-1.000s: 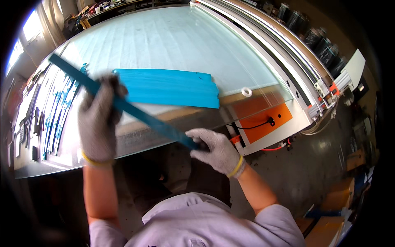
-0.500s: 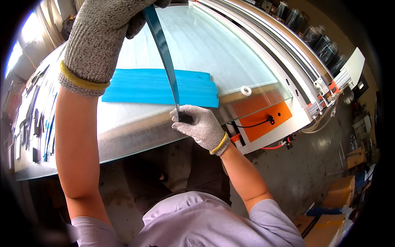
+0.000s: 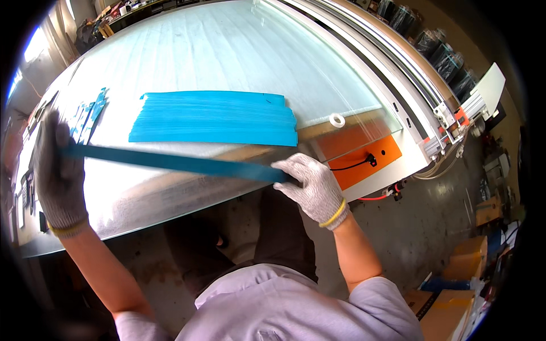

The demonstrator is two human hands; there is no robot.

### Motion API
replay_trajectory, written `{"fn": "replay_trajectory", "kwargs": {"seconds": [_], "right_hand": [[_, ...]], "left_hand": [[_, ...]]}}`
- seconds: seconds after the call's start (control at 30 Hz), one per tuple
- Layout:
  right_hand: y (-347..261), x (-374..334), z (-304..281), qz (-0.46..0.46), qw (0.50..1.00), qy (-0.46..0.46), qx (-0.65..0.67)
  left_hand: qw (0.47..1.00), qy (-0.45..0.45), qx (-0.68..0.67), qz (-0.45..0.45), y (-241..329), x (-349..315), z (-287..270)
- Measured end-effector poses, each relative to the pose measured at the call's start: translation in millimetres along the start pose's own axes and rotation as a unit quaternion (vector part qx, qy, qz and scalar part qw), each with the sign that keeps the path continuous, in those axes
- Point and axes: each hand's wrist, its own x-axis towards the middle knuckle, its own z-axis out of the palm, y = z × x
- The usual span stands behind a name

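Note:
A long dark blue strip (image 3: 182, 163) stretches between my two gloved hands, above the near edge of the glass-topped table (image 3: 187, 196). My left hand (image 3: 61, 176), smeared by motion, is closed on its left end. Its right end sits between the thumb and fingers of my right hand (image 3: 307, 184). Both gloves are grey knit with yellow cuffs. Beyond the held strip, a flat row of bright blue strips (image 3: 213, 118) lies side by side on the table. A few blue and white pieces (image 3: 90, 116) lie just past my left hand.
A white tape roll (image 3: 336, 120) rests right of the strips. Along the right runs a white and metal rail (image 3: 387, 96), with an orange panel (image 3: 364, 162) and black cable near its corner. Dark narrow pieces (image 3: 25, 190) lie at the left edge. Cardboard boxes (image 3: 446, 312) stand lower right.
My left hand has come down and left from high above the table, so the strip has swung from upright to nearly level. My right hand has shifted slightly right and down.

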Motion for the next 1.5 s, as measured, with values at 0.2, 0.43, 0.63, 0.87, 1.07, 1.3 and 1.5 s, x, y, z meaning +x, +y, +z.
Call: {"fn": "replay_trajectory", "kwargs": {"seconds": [0.2,0.43,0.63,0.87,1.07,1.3,1.5], "right_hand": [[-9.6,-19.8,4.8,-0.054,0.949,-0.042,-0.308],[-35.7,-2.1,31.0,-0.109,0.889,-0.017,-0.445],[-36.8,-1.8,25.6,-0.074,0.896,-0.006,-0.437],[-30.9,4.4,16.9,-0.054,0.934,0.09,-0.34],[-20.7,-34.6,35.8,0.09,0.931,0.324,0.145],[-22.9,-47.0,43.7,0.028,0.955,0.267,0.126],[-23.0,-55.0,45.1,0.018,0.96,0.259,0.104]], "left_hand": [[0.936,0.242,0.241,-0.089,-72.3,-85.2,1.3],[0.887,-0.347,0.305,0.02,-38.0,-36.0,206.3],[0.83,-0.49,0.254,-0.076,-57.7,-9.7,232.7],[0.868,-0.364,0.336,-0.013,-61.4,-31.5,245.3],[0.866,-0.303,0.392,0.072,-39.1,-47.0,248.4],[0.864,-0.272,0.414,0.092,-31.1,-60.5,254.3],[0.861,-0.267,0.423,0.095,-32.3,-64.7,254.5]]}}
